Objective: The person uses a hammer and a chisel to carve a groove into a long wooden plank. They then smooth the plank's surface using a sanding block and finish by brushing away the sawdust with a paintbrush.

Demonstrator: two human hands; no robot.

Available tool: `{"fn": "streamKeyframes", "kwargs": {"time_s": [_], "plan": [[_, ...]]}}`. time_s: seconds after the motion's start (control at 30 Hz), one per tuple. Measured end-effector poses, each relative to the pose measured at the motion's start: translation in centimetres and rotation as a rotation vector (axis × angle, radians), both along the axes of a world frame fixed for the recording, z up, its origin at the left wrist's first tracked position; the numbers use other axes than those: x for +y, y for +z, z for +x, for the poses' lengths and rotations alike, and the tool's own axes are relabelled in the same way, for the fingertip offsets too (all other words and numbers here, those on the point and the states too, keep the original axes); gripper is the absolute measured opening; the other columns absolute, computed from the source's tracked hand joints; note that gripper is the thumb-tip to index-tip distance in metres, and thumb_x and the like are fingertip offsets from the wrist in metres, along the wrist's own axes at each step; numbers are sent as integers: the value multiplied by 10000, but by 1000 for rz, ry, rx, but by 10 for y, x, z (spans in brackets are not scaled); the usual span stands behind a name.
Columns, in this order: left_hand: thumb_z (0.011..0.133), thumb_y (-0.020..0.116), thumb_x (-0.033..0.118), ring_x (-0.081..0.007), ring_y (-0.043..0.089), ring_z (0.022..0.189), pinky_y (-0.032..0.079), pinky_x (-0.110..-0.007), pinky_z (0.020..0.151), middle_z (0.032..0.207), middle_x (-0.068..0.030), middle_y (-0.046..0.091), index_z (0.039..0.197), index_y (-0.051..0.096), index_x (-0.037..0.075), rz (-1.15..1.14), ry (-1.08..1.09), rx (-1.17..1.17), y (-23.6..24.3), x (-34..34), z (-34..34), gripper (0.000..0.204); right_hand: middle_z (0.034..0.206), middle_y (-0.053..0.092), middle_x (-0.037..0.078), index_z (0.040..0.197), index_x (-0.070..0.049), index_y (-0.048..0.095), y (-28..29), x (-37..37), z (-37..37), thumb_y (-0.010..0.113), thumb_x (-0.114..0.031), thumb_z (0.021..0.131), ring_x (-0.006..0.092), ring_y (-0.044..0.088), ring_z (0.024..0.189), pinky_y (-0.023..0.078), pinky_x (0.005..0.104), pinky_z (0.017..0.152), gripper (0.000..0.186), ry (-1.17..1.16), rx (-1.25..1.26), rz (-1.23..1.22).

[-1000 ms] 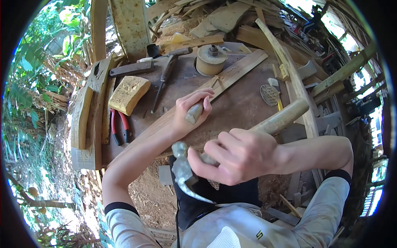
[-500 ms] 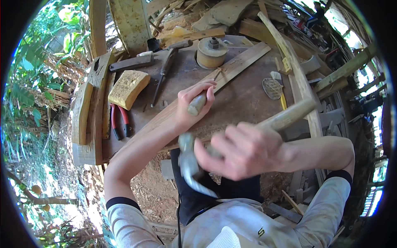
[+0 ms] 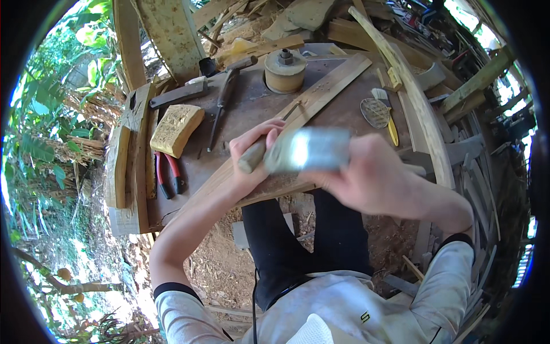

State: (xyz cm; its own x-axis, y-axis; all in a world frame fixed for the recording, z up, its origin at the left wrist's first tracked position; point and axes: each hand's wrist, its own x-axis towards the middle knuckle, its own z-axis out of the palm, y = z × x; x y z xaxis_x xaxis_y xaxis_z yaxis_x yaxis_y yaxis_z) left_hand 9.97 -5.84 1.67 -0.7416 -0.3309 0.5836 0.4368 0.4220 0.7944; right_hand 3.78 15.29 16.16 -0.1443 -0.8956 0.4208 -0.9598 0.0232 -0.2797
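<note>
My left hand [image 3: 243, 137] is closed around the wooden handle of a chisel [image 3: 252, 158]. The chisel's thin metal blade slants away from me, and its tip meets a long wooden plank [image 3: 338, 83] that lies diagonally across the workbench [image 3: 344, 123]. My left forearm lies along the near part of that plank. My right hand [image 3: 372, 178] grips a hammer [image 3: 312, 148], blurred by motion. Its shiny head is held close to the butt of the chisel handle; whether they touch, I cannot tell.
On the bench's left lie a yellowish wood block [image 3: 176, 129], red-and-black-handled pliers [image 3: 167, 172] and a long thin tool with a dark handle [image 3: 222, 103]. A wooden cylinder with a bolt [image 3: 285, 74] stands at the back. Rightward are a brush [image 3: 392, 129], an oval object [image 3: 375, 113] and a pole [image 3: 412, 92].
The hammer has swung from low over my lap up and forward to the chisel's butt. My left hand and the chisel appear slightly lower and farther left, with the view itself shifting.
</note>
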Motion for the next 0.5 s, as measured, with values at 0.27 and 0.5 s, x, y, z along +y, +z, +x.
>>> {"fn": "streamKeyframes", "kwargs": {"time_s": [0.27,0.5], "plan": [[1005,553,27,-308,744,1130,556,-382,1028,1093,-198,781,968,720,-85,44,50,-46,-3,-6,37,205,761,663,74,1171,31,623,-86,3,-70,531,-328,1118,135,627,503,477,300,470,374,-420,-953,-232],[1052,525,170,-311,756,1078,565,-418,1021,1042,-201,785,908,709,-69,44,118,-60,1,-26,44,334,1016,678,102,1234,46,575,-137,-13,-90,489,-367,1133,138,605,460,479,290,440,433,-449,-1148,-144]]}}
